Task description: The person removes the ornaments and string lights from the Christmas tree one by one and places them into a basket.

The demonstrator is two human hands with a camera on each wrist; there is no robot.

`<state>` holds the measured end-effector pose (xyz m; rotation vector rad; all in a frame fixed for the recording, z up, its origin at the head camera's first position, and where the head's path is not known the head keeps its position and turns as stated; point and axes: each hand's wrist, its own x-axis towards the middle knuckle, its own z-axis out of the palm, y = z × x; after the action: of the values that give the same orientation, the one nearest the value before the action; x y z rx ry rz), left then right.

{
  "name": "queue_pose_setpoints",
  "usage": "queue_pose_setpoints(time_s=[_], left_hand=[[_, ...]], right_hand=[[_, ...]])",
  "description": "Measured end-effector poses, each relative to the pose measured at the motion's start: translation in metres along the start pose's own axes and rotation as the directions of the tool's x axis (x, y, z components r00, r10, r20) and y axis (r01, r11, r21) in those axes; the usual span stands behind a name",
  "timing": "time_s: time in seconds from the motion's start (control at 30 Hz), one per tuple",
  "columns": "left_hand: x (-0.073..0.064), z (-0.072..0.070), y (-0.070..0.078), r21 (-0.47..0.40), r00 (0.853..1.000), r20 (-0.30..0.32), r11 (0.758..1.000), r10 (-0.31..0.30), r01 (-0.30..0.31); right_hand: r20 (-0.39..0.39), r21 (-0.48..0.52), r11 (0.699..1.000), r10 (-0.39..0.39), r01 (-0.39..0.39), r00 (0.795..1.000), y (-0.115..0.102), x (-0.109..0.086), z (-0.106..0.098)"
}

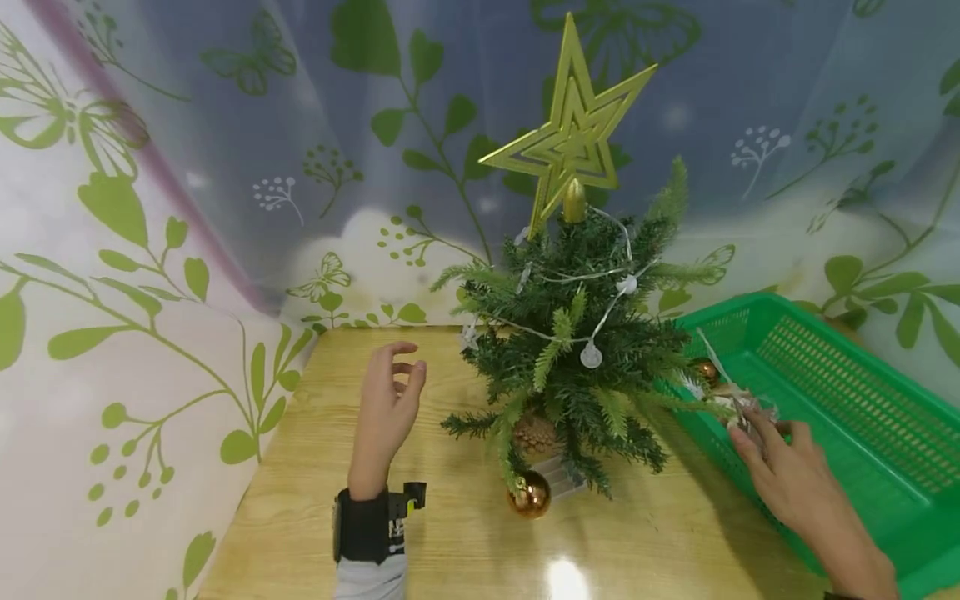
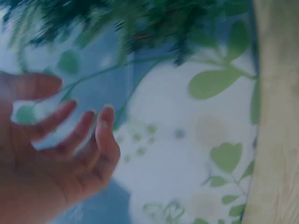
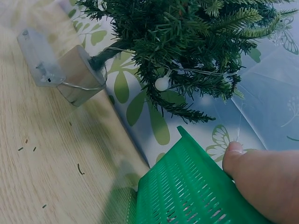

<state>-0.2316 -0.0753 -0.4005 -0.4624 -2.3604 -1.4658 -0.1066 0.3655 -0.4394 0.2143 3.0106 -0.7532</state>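
A small artificial Christmas tree (image 1: 570,333) stands on the table, with a gold star (image 1: 573,137) on top and a string of lights (image 1: 591,354) wound through its branches. A shiny copper bauble (image 1: 529,495) and a pine cone (image 1: 535,433) are low on it. To its left, my left hand (image 1: 386,408) is raised with fingers loosely bent and nothing in them. My right hand (image 1: 795,475) reaches over the green basket's near side, thumb and fingers at a whitish bundle. By the right thumb (image 3: 233,154) runs a thin clear thread (image 3: 240,116), apparently pinched; what hangs from it is hidden.
The green plastic basket (image 1: 862,433) stands on the right, another copper bauble (image 1: 705,371) at its left end. A clear battery box (image 3: 39,58) lies beside the tree's wooden base (image 3: 79,77). Behind the wooden table (image 1: 315,467) hangs a leaf-patterned curtain (image 1: 465,100).
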Motion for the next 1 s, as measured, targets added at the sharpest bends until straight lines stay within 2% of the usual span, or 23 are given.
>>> queue_pose_setpoints(time_s=[0.07,0.17,0.27,0.33,0.43,0.57,0.63,0.7,0.77,0.93,1.0], left_hand=[[0.011,0.009,-0.004,0.017,0.992,0.11,0.998,0.058,-0.06],[0.023,0.024,-0.009,0.03,0.966,0.233,0.992,0.111,-0.121],[0.027,0.036,-0.01,0.082,0.944,0.315,0.988,0.102,-0.134],[0.027,0.042,-0.01,0.153,0.929,0.36,0.978,0.082,-0.145],[0.026,0.049,-0.01,0.265,0.909,0.406,0.941,0.089,-0.211],[0.025,0.056,-0.012,0.339,0.891,0.422,0.882,0.17,-0.328],[0.024,0.056,-0.013,0.348,0.89,0.409,0.866,0.205,-0.359],[0.022,0.054,-0.013,0.348,0.892,0.39,0.86,0.228,-0.372],[0.021,0.052,-0.013,0.362,0.888,0.378,0.841,0.261,-0.401],[0.017,0.055,-0.012,0.395,0.862,0.384,0.785,0.33,-0.476],[0.014,0.058,-0.013,0.391,0.857,0.379,0.78,0.348,-0.489]], right_hand=[[-0.014,0.012,1.0,-0.001,0.001,1.0,0.0,0.0,0.001],[-0.024,0.02,1.0,-0.016,0.016,1.0,0.0,0.0,0.003],[-0.02,0.016,0.999,-0.049,0.049,0.999,-0.001,0.0,0.005],[-0.012,0.016,0.997,-0.07,0.07,0.997,-0.001,0.001,0.006],[-0.005,0.02,0.996,-0.092,0.092,0.996,-0.001,0.002,0.006],[0.004,0.003,0.996,-0.087,0.087,0.996,-0.002,0.002,0.005],[0.026,-0.018,0.997,-0.074,0.075,0.997,-0.003,0.003,0.005],[0.045,-0.04,0.996,-0.073,0.075,0.996,-0.005,0.006,0.004],[0.066,-0.056,0.995,-0.081,0.084,0.995,-0.008,0.01,0.002],[0.13,-0.096,0.993,-0.053,0.066,0.99,-0.012,0.017,-0.003],[0.149,-0.109,0.993,-0.028,0.045,0.988,-0.011,0.017,-0.005]])
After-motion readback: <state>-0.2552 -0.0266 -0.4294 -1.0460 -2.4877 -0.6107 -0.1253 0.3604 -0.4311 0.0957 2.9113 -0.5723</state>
